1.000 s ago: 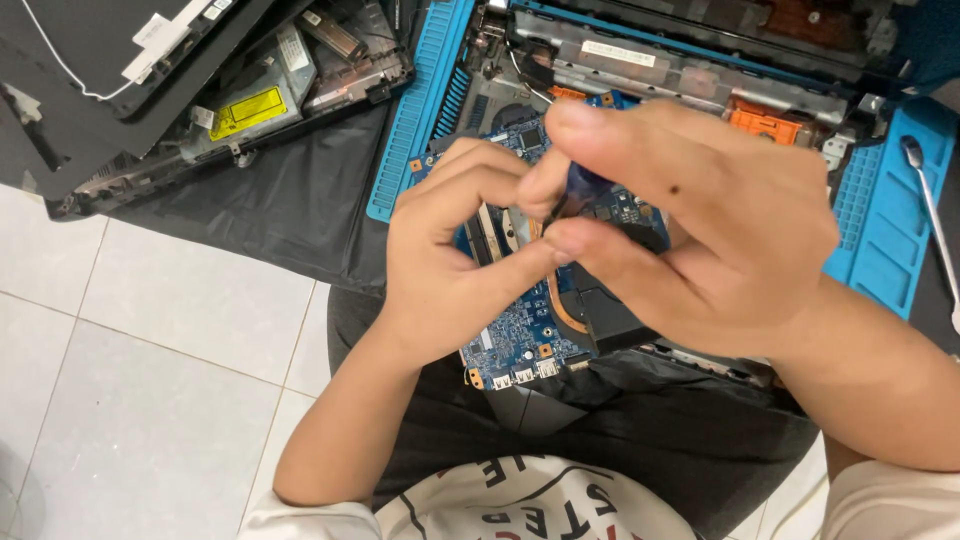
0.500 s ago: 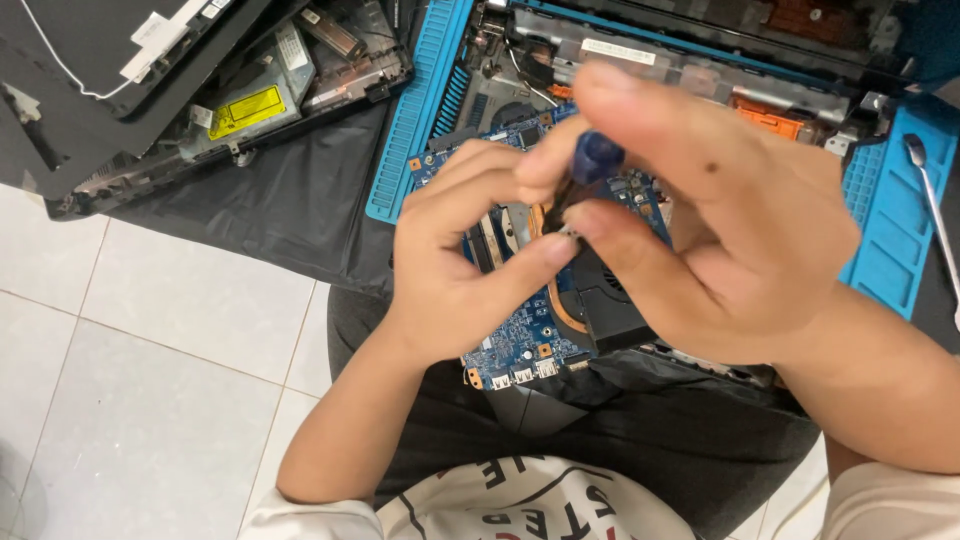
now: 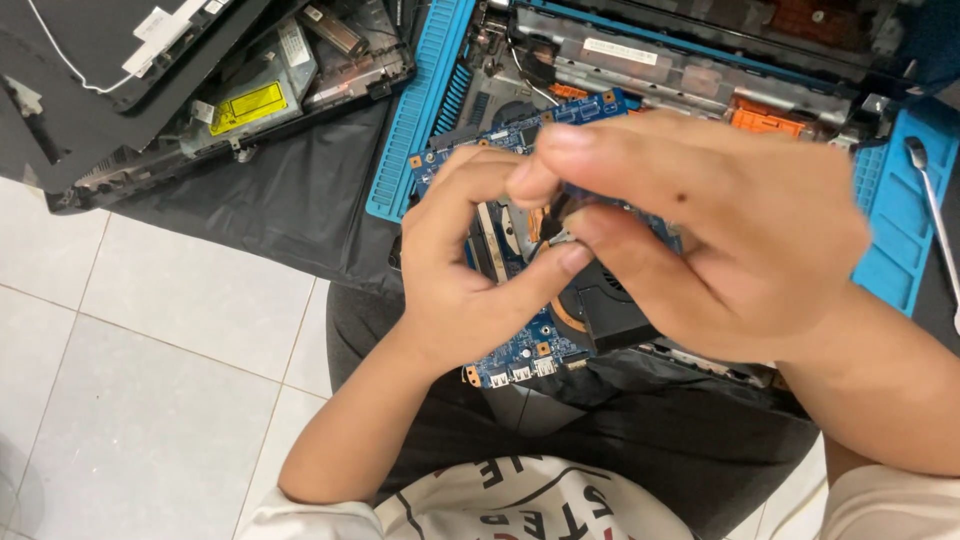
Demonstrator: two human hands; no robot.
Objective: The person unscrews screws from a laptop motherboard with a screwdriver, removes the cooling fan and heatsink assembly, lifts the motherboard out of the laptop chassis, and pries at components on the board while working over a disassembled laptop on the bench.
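Both hands are meeting over a blue laptop motherboard [image 3: 520, 350] held above the lap. The left hand [image 3: 455, 270] is curling under it, fingers clamped on its edge. The right hand [image 3: 720, 235] is arching over it, thumb and forefinger pinching together on a small dark part [image 3: 556, 212], too blurred to identify.

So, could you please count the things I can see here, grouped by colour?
Blue: 3 - circuit board, left mat strip, right mat
Black: 2 - fan, laptop shell
Orange: 1 - plastic part
Yellow: 1 - label
Total: 7
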